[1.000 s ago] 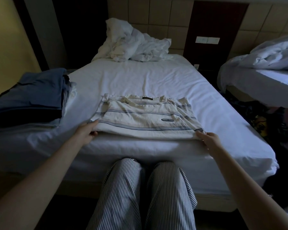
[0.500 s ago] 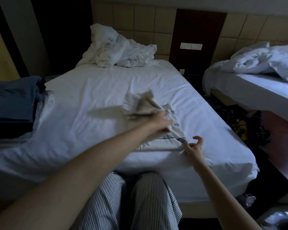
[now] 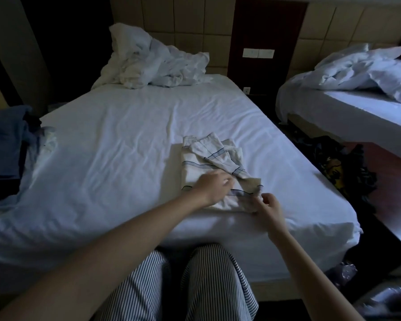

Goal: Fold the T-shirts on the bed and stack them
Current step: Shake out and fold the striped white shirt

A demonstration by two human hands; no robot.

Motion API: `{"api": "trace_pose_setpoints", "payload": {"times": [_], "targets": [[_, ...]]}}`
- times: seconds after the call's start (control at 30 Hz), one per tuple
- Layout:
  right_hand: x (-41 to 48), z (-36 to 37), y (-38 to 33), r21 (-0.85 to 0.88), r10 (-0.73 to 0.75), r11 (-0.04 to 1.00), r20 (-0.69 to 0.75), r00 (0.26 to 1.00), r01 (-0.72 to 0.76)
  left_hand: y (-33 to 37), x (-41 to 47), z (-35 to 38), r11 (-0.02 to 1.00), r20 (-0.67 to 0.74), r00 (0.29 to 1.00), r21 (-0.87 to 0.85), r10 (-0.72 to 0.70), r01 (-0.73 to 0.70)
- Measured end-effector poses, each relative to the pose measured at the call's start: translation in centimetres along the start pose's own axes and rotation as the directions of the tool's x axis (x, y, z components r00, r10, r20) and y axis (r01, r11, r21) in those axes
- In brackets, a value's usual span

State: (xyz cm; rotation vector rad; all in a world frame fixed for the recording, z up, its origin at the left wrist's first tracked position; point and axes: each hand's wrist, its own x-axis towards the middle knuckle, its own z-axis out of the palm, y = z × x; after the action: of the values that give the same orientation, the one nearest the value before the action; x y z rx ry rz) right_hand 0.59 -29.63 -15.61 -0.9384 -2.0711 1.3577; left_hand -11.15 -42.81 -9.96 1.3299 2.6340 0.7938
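Swung across since before, the T-shirt (image 3: 208,158) lies half-folded and crooked; left hand (image 3: 212,186) presses it flat-fingered, right hand (image 3: 267,205) pinches its near corner, probably to straighten it

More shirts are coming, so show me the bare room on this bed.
The widest bare sheet of the bed lies between the blue stack and the striped T-shirt. A second strip runs between the crumpled bedding and that shirt. Crowded: near right, where the left hand and right hand handle the shirt.
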Motion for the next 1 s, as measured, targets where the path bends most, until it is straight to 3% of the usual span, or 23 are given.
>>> {"api": "trace_pose_setpoints", "payload": {"times": [0.07, 0.1, 0.17, 0.27, 0.37, 0.47, 0.57, 0.6, 0.63, 0.7, 0.77, 0.83, 0.9, 0.93, 1.0], "targets": [[-0.1, -0.1, 0.0, 0.036, 0.008, 0.999, -0.027, 1.0, -0.007, -2.9, -0.2, -0.5, 0.968, 0.033, 0.999, 0.252, -0.03, 0.02], [0.0, -0.2, 0.0, 0.06, 0.012, 0.998, -0.04, 0.999, -0.009, -4.0, -0.5, -0.8, 0.964, 0.075, 0.995, 0.264, -0.062, 0.04], [0.2, -0.2, -0.4, 0.066, 0.044, 0.997, -0.057, 0.997, -0.04, -5.7, -0.4, -0.2, 0.972, 0.149, 0.98, 0.211, -0.131, 0.098], [1.0, 0.1, -1.6, 0.01, 0.122, 0.992, -0.028, 0.992, -0.122, -5.7, 2.2, -0.1, 0.961, 0.097, 0.966, 0.165, -0.24, 0.222], [2.2, 0.1, -2.5, -0.071, 0.103, 0.992, 0.01, 0.995, -0.102, -5.1, 6.2, -0.7, 0.9, 0.062, 0.902, -0.057, -0.428, 0.431], [2.9, -0.5, -2.7, -0.096, 0.043, 0.995, 0.058, 0.997, -0.037, -3.5, 9.3, -1.3, 0.655, 0.17, 0.844, -0.56, -0.509, 0.508], [3.4, -1.1, -2.0, -0.055, 0.001, 0.998, 0.101, 0.995, 0.005, -1.7, 12.8, -1.5, 0.326, 0.312, 0.882, -0.843, -0.353, 0.428], [3.6, -1.2, -1.8, -0.071, -0.004, 0.997, 0.107, 0.994, 0.012, -0.9, 13.5, -1.7, 0.276, 0.337, 0.901, -0.87, -0.273, 0.409], [3.9, -1.3, -1.8, -0.077, -0.004, 0.997, 0.115, 0.993, 0.013, -0.4, 14.3, -1.7, 0.28, 0.343, 0.92, -0.879, -0.19, 0.386], [4.7, -1.5, -2.0, -0.016, 0.016, 1.0, 0.145, 0.989, -0.014, 0.0, 15.2, -1.7, 0.406, 0.315, 0.941, -0.849, -0.121, 0.337], [5.6, -1.8, -2.9, 0.052, 0.018, 0.998, 0.166, 0.986, -0.027, -1.1, 15.5, -1.8, 0.555, 0.239, 0.956, -0.778, -0.171, 0.293], [7.2, -1.5, -3.7, 0.094, 0.034, 0.994, 0.168, 0.985, -0.05, -3.6, 15.5, -1.8, 0.678, 0.029, 0.958, -0.7, -0.286, 0.224], [9.0, -0.8, -4.5, 0.086, 0.071, 0.992, 0.17, 0.983, -0.087, -6.6, 15.2, -2.2, 0.808, -0.171, 0.912, -0.544, -0.373, 0.228], [10.0, -0.2, -4.9, 0.08, 0.089, 0.991, 0.183, 0.979, -0.105, -8.0, 15.0, -2.5, 0.851, -0.241, 0.87, -0.429, -0.431, 0.303], [12.0, 0.9, -5.7, 0.114, 0.118, 0.983, 0.225, 0.967, -0.146, -10.3, 14.6, -3.0, 0.827, -0.307, 0.768, -0.241, -0.562, 0.509]]}}
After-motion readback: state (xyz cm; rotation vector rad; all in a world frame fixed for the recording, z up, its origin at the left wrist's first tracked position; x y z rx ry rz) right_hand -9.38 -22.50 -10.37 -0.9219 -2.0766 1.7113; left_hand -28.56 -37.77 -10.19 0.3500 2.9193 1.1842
